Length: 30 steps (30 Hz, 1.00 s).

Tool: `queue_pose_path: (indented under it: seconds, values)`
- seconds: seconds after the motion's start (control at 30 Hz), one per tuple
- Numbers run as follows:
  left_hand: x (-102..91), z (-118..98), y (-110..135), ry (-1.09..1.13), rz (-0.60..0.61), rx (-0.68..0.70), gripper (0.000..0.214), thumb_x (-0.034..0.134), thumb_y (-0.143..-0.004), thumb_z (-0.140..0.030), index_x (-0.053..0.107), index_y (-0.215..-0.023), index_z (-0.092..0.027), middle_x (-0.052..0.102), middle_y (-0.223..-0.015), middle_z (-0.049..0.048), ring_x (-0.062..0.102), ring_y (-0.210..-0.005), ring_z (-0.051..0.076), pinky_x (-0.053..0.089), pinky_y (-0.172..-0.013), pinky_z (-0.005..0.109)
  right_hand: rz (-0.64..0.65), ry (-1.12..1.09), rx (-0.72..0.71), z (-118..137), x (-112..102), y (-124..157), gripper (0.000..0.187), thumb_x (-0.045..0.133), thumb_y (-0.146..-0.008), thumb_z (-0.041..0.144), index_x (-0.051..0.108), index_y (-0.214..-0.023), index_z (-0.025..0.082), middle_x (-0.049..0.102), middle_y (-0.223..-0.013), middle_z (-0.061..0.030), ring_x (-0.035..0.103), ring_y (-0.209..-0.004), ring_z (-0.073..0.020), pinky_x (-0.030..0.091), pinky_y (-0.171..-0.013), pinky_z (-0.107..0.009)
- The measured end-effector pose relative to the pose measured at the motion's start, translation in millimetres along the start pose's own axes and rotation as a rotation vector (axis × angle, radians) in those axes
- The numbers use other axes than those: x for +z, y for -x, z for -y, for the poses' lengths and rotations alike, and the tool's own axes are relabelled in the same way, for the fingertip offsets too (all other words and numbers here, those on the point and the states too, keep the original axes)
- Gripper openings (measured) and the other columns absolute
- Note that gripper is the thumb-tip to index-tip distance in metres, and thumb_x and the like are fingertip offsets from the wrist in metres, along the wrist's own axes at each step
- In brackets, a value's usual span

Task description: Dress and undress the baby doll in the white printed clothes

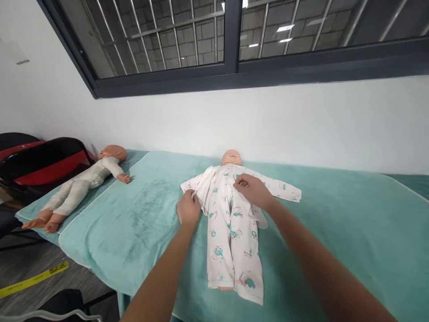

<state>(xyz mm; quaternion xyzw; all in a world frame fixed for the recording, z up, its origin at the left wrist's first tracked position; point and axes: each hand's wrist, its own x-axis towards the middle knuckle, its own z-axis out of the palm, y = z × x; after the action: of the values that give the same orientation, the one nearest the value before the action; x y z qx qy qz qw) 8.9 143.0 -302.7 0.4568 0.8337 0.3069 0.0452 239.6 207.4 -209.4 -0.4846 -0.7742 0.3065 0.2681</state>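
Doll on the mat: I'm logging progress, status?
Left hand pinches sleepsuit edge. Right hand rests on chest of doll. Second doll lies apart, far left.

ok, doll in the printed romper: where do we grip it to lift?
Likely the torso, from above, a hand at each flank under the spread sleeves: the doll lies flat on its back on the teal blanket. The printed romper legs look limp: poor hold.

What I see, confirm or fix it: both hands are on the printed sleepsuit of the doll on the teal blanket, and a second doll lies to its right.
Wrong side: the head view shows the second doll to its left, not right. The left hand and right hand are indeed on the printed sleepsuit of the doll on the teal blanket.
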Motion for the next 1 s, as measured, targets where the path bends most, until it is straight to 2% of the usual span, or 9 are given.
queue_pose_path:
  seconds: [0.13, 0.27, 0.37, 0.47, 0.57, 0.7, 0.77, 0.83, 1.0]
  values:
    - [-0.1, 0, 1, -0.028, -0.007, -0.005, 0.032, 0.043, -0.092, -0.026, 0.06, -0.118, -0.021, 0.069, -0.109, 0.012, 0.063, -0.107, 0.027, 0.042, -0.09, 0.036, -0.177, 0.29, 0.067, 10, 18, -14, 0.024, 0.052, -0.088, 0.041, 0.059, -0.093, 0.019, 0.064, -0.099, -0.0072, 0.058, -0.084, -0.019, 0.039, -0.072, -0.03]
    - [0.6, 0, 1, -0.042, -0.01, 0.003, 0.03, 0.042, -0.092, -0.025, 0.061, -0.115, -0.021, 0.07, -0.104, 0.011, 0.064, -0.104, 0.026, 0.042, -0.089, 0.035, -0.05, 0.425, 0.123, 22, 9, -35, 0.021, 0.055, -0.084, 0.039, 0.06, -0.082, 0.019, 0.065, -0.084, -0.0073, 0.056, -0.075, -0.0204, 0.034, -0.064, -0.029]
    - [1.7, 1, 0, -0.036, -0.015, 0.011, 0.029, 0.041, -0.093, -0.025, 0.061, -0.114, -0.021, 0.07, -0.103, 0.0109, 0.063, -0.104, 0.026, 0.042, -0.089, 0.036, 0.013, 0.38, 0.075, 29, 3, -51, 0.018, 0.055, -0.082, 0.031, 0.058, -0.07, 0.018, 0.064, -0.078, -0.0053, 0.055, -0.072, -0.0171, 0.033, -0.062, -0.027]
    - [2.3, 1, 1, -0.025, -0.021, 0.015, 0.03, 0.039, -0.093, -0.024, 0.061, -0.113, -0.021, 0.07, -0.102, 0.0112, 0.063, -0.104, 0.027, 0.042, -0.089, 0.037, 0.023, 0.327, 0.039, 33, 6, -62, 0.026, 0.049, -0.086, 0.034, 0.06, -0.07, 0.018, 0.065, -0.078, -0.0029, 0.057, -0.073, -0.0144, 0.035, -0.062, -0.025]
    - [2.2, 2, 1, -0.015, -0.024, 0.02, 0.029, 0.039, -0.093, -0.024, 0.061, -0.112, -0.021, 0.07, -0.101, 0.0107, 0.064, -0.103, 0.026, 0.043, -0.089, 0.037, 0.086, 0.298, -0.054, 32, 15, -68, 0.029, 0.047, -0.09, 0.037, 0.064, -0.074, 0.019, 0.068, -0.08, -0.0003, 0.06, -0.077, -0.0127, 0.038, -0.066, -0.023]
    - [3.3, 3, 2, 0.002, -0.054, 0.045, 0.029, 0.038, -0.093, -0.023, 0.061, -0.111, -0.021, 0.07, -0.099, 0.0095, 0.064, -0.101, 0.026, 0.044, -0.088, 0.038, 0.015, 0.476, -0.188, 28, 30, -79, 0.023, 0.047, -0.091, 0.028, 0.067, -0.101, 0.021, 0.069, -0.101, -0.0017, 0.061, -0.092, -0.015, 0.04, -0.07, -0.024]
    - [5.8, 5, 3, 0.021, -0.09, 0.117, 0.029, 0.037, -0.093, -0.02, 0.06, -0.111, -0.021, 0.069, -0.099, 0.009, 0.065, -0.096, 0.025, 0.045, -0.084, 0.037, 0.002, 0.538, -0.208, 29, 38, -87, 0.03, 0.049, -0.09, 0.024, 0.062, -0.117, 0.022, 0.065, -0.114, -0.0047, 0.06, -0.1, -0.0183, 0.04, -0.07, -0.025]
    - [9.5, 7, 5, 0.034, -0.125, 0.28, 0.028, 0.038, -0.091, -0.015, 0.059, -0.109, -0.02, 0.068, -0.1, 0.0089, 0.064, -0.092, 0.023, 0.047, -0.08, 0.034, 0.006, 0.574, -0.211, 33, 46, -95, 0.04, 0.051, -0.088, 0.02, 0.056, -0.128, 0.021, 0.06, -0.123, -0.009, 0.06, -0.101, -0.0219, 0.039, -0.067, -0.027]
    - [16.8, 9, 12, 0.035, -0.294, 0.743, 0.026, 0.04, -0.089, -0.008, 0.057, -0.104, -0.019, 0.063, -0.1, 0.0097, 0.061, -0.088, 0.02, 0.049, -0.073, 0.031, 0.099, 0.76, -0.283, 39, 63, -107, 0.058, 0.047, -0.085, 0.01, 0.045, -0.139, 0.03, 0.053, -0.125, -0.0114, 0.06, -0.078, -0.0185, 0.034, -0.059, -0.027]
